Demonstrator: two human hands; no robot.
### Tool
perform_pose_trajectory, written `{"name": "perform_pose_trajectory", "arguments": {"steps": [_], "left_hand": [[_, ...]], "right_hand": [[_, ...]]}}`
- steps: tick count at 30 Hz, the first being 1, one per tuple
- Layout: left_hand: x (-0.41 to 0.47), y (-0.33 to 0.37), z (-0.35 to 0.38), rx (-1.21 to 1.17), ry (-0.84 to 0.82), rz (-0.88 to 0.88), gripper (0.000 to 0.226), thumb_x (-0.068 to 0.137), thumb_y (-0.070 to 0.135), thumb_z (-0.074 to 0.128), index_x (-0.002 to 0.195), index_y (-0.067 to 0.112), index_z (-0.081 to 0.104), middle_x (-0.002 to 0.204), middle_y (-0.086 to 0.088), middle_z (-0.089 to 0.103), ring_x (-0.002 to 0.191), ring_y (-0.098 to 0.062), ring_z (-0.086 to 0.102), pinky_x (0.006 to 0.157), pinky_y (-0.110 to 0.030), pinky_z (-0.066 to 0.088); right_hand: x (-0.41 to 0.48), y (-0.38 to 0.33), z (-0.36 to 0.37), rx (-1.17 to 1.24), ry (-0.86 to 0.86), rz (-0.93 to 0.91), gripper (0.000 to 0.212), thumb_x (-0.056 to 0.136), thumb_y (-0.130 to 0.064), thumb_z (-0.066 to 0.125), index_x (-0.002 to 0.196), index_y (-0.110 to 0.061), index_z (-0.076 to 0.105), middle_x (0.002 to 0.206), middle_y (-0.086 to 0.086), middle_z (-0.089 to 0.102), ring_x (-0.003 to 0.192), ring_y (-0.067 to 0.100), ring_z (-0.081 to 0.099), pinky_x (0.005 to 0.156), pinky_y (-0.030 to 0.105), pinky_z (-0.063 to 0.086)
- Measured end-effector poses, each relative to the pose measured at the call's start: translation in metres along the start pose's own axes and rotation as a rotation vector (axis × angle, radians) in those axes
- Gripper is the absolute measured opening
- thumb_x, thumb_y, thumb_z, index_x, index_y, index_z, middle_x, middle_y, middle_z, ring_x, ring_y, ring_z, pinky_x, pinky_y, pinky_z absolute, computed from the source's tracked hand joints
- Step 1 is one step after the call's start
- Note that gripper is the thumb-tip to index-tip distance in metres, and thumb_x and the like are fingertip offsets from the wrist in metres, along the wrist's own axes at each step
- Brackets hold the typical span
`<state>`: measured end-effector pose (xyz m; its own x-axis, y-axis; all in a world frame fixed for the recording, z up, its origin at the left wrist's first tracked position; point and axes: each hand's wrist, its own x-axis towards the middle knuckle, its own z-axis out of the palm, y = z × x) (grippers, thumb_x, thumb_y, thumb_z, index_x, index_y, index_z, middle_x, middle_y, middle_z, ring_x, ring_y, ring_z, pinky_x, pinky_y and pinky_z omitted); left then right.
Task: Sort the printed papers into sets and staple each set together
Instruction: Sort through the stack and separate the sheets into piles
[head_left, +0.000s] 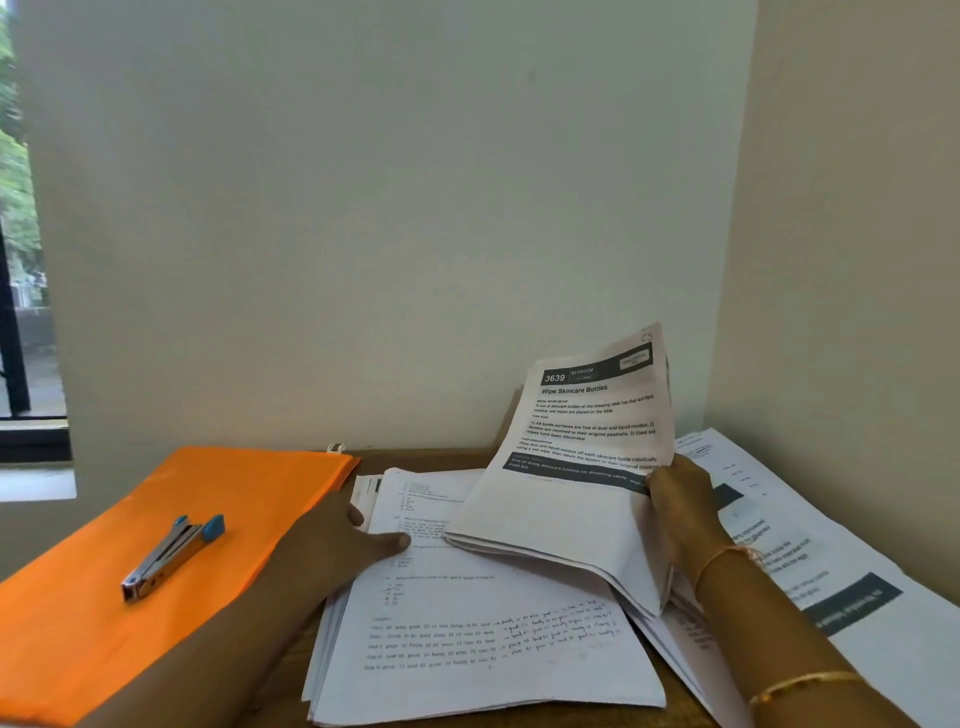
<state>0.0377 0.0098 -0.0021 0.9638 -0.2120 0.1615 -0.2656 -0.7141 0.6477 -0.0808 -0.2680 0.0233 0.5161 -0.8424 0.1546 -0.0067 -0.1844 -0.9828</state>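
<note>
Right grip (675, 512) is pinching the right edge of a bundle of printed sheets (582, 467), thumb on the front page and the other fingers out of sight behind the paper. That bundle is folded up off the big paper stack (493, 649) in the middle of the table (426, 458). Its upper half stands nearly upright over the stack's far right corner, while its lower end sags down onto the stack. The front page has a dark header with "3639 BEDROOM" and the title "Wipe Skincare Bottles". Left grip (337, 540) isn't holding anything, it just lies with fingers out fairly straight on the stack's top sheet, near its left edge, fingertips almost touching the bundle's lower left corner. That top sheet has printed lines and a few rows of handwriting lower down. Left of the stack is an orange folder (130, 623), pretty much butted up against it, and the stapler (171, 553) lies on that folder, well apart from the stack, silver with blue ends. Right of the stack, more printed sheets (857, 597) are fanned out under my right forearm. Two thin gold bangles (727, 553) are on that arm.
</note>
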Motion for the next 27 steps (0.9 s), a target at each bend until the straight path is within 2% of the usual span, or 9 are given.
{"name": "perform_pose_trajectory", "arguments": {"steps": [3, 6, 9, 12, 14, 16, 20, 27], "left_hand": [[0.000, -0.001, 0.002, 0.029, -0.007, -0.007, 0.062, 0.071, 0.046, 0.077, 0.116, 0.015, 0.047, 0.109, -0.002, 0.057, 0.084, -0.010, 0.047, 0.060, -0.021, 0.033], [0.003, -0.003, 0.001, 0.027, -0.012, -0.030, 0.062, 0.074, 0.039, 0.077, 0.122, 0.011, 0.049, 0.122, -0.005, 0.058, 0.086, -0.011, 0.047, 0.067, -0.022, 0.035], [0.005, -0.004, 0.001, 0.015, -0.027, -0.037, 0.047, 0.079, 0.036, 0.074, 0.113, 0.011, 0.056, 0.112, -0.005, 0.063, 0.079, -0.011, 0.051, 0.063, -0.022, 0.035], [0.004, -0.006, 0.000, 0.010, 0.043, 0.054, 0.016, 0.088, 0.031, 0.063, 0.081, 0.018, 0.057, 0.081, 0.003, 0.061, 0.067, -0.008, 0.052, 0.053, -0.021, 0.031], [0.000, -0.004, -0.003, -0.082, 0.129, 0.102, 0.026, 0.094, 0.025, 0.054, 0.070, 0.018, 0.047, 0.069, 0.002, 0.051, 0.062, -0.008, 0.046, 0.051, -0.024, 0.027], [-0.001, -0.003, -0.006, -0.168, 0.218, 0.135, 0.029, 0.098, 0.023, 0.046, 0.071, 0.013, 0.047, 0.068, -0.004, 0.049, 0.061, -0.013, 0.044, 0.052, -0.027, 0.027], [0.001, 0.000, -0.011, -0.220, 0.344, 0.179, 0.031, 0.100, 0.027, 0.039, 0.084, 0.004, 0.052, 0.073, -0.012, 0.056, 0.067, -0.023, 0.052, 0.057, -0.034, 0.036], [0.001, 0.003, -0.013, -0.232, 0.404, 0.230, 0.030, 0.100, 0.027, 0.037, 0.083, 0.006, 0.049, 0.073, -0.013, 0.056, 0.068, -0.029, 0.054, 0.059, -0.038, 0.040]], "right_hand": [[-0.001, 0.000, -0.001, -0.005, 0.029, -0.028, 0.026, 0.090, 0.005, 0.039, 0.101, -0.008, 0.059, 0.093, 0.007, 0.058, 0.082, 0.022, 0.051, 0.061, 0.026, 0.039], [-0.001, 0.001, -0.003, -0.011, 0.096, -0.075, 0.026, 0.091, 0.003, 0.039, 0.105, -0.008, 0.058, 0.097, 0.008, 0.059, 0.083, 0.022, 0.051, 0.057, 0.024, 0.036], [-0.001, 0.001, -0.004, -0.043, 0.199, -0.122, 0.026, 0.093, 0.000, 0.040, 0.110, -0.003, 0.059, 0.110, 0.014, 0.063, 0.089, 0.025, 0.053, 0.071, 0.028, 0.040], [0.000, 0.001, -0.005, -0.060, 0.239, -0.121, 0.026, 0.094, 0.000, 0.040, 0.111, -0.002, 0.059, 0.116, 0.017, 0.063, 0.091, 0.027, 0.054, 0.073, 0.030, 0.039], [-0.001, 0.001, -0.005, -0.060, 0.254, -0.118, 0.027, 0.095, -0.001, 0.039, 0.114, -0.002, 0.059, 0.118, 0.017, 0.062, 0.097, 0.031, 0.056, 0.073, 0.030, 0.039], [-0.001, 0.001, -0.005, -0.057, 0.276, -0.127, 0.028, 0.096, -0.002, 0.039, 0.117, -0.002, 0.058, 0.121, 0.018, 0.061, 0.105, 0.035, 0.057, 0.074, 0.029, 0.039], [-0.003, 0.001, -0.005, -0.020, 0.330, -0.159, 0.031, 0.096, -0.001, 0.039, 0.121, -0.003, 0.056, 0.125, 0.018, 0.059, 0.110, 0.037, 0.055, 0.077, 0.030, 0.042], [-0.005, 0.001, -0.008, 0.022, 0.396, -0.175, 0.034, 0.095, 0.000, 0.038, 0.124, -0.005, 0.055, 0.128, 0.017, 0.057, 0.115, 0.038, 0.053, 0.081, 0.033, 0.043]]}}
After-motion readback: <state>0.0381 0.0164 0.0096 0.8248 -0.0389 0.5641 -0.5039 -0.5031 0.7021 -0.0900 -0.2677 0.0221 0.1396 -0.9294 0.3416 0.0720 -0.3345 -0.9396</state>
